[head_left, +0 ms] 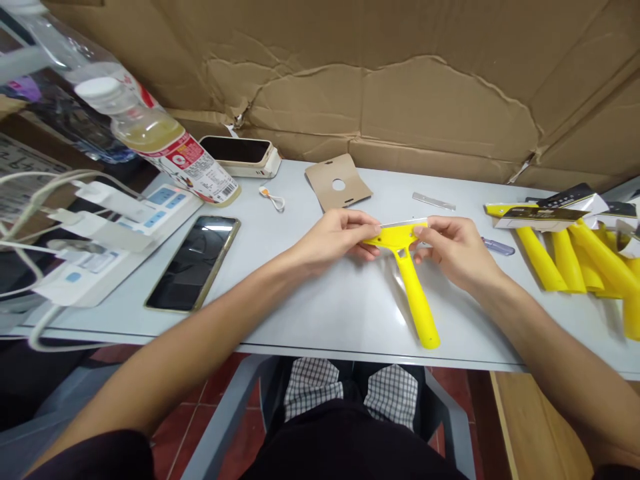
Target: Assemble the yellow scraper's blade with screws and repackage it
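A yellow scraper (419, 303) with a T-shaped head is held between both hands, its handle angled down toward the table's front edge. Along the top of its head runs a thin metal blade strip. My left hand (345, 237) pinches the left end of the head between thumb and fingers. At the opposite end, my right hand (453, 247) grips the head near the blade. Beyond the right hand lies a loose metal blade (434, 201). A tool with a translucent purplish handle (497, 246) is partly hidden behind that hand.
Yellow scrapers (543, 260) with black card sleeves are piled at right. A brown card with a round hole (320, 175) lies behind my hands. Leftward are a phone (193, 263), a power strip (85, 280) with cables, a drink bottle (185, 157) and another device (240, 152).
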The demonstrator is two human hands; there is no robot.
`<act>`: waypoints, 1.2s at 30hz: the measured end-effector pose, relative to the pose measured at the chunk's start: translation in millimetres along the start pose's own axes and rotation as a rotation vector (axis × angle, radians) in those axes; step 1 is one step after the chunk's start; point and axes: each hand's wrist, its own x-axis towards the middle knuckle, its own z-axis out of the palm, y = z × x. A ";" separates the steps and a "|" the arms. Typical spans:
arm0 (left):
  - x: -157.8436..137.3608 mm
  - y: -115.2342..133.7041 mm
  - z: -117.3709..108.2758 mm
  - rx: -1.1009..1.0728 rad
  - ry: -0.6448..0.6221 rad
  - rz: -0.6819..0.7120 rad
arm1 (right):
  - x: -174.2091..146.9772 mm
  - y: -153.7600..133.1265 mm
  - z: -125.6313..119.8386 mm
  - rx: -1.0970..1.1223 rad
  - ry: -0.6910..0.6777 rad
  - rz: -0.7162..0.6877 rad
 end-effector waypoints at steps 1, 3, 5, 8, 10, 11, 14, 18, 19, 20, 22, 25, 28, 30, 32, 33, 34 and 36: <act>0.9 0.2 -0.7 -0.027 -0.004 -0.020 | 0.5 -1.5 0.2 0.031 0.019 -0.001; 2.1 0.2 -1.2 -0.066 -0.010 -0.042 | 1.4 -4.6 1.1 0.074 0.054 -0.010; 2.3 0.2 -0.3 -0.096 0.001 -0.041 | 2.2 -6.7 2.3 0.097 0.073 -0.018; 1.3 1.6 3.1 -0.111 0.051 -0.022 | 3.3 -7.8 2.9 0.110 0.061 -0.003; 0.2 3.1 5.8 -0.093 0.079 -0.017 | 3.9 -7.7 2.3 0.105 0.050 0.011; -0.3 3.8 6.9 -0.081 0.088 -0.017 | 4.1 -7.5 1.8 0.100 0.046 0.019; -1.3 4.6 9.4 -0.044 0.111 -0.014 | 4.6 -5.9 0.4 0.086 0.035 0.038; -2.3 3.6 9.5 -0.007 0.123 -0.005 | 6.0 -4.9 -2.3 0.055 0.006 0.068; -2.5 3.7 9.1 -0.002 0.122 -0.002 | 6.6 -6.4 -4.6 0.034 -0.002 0.076; -2.8 3.9 8.5 0.001 0.124 0.002 | 7.3 -8.9 -8.4 -0.001 0.003 0.072; -3.1 4.8 7.0 0.001 0.128 0.014 | 9.3 -16.5 -21.2 -0.155 0.061 0.016; -2.5 5.7 4.7 -0.005 0.138 0.030 | 13.2 -29.0 -50.3 -0.654 0.199 -0.175; -0.8 4.7 3.4 -0.003 0.150 0.022 | 16.9 -33.5 -73.8 -1.113 0.123 -0.263; 0.5 3.7 3.3 0.002 0.160 0.012 | 18.1 -30.9 -77.7 -1.247 0.010 -0.237; 1.3 3.2 3.7 0.004 0.169 0.005 | 18.2 -25.3 -73.1 -1.287 -0.072 -0.224; 1.6 3.2 4.0 0.004 0.171 0.001 | 18.2 -21.9 -69.3 -1.295 -0.101 -0.234; 1.7 3.2 4.2 0.004 0.172 -0.003 | 18.2 -18.3 -65.4 -1.301 -0.124 -0.252; 1.9 3.5 4.7 0.003 0.172 -0.012 | 18.5 -11.3 -59.5 -1.317 -0.165 -0.282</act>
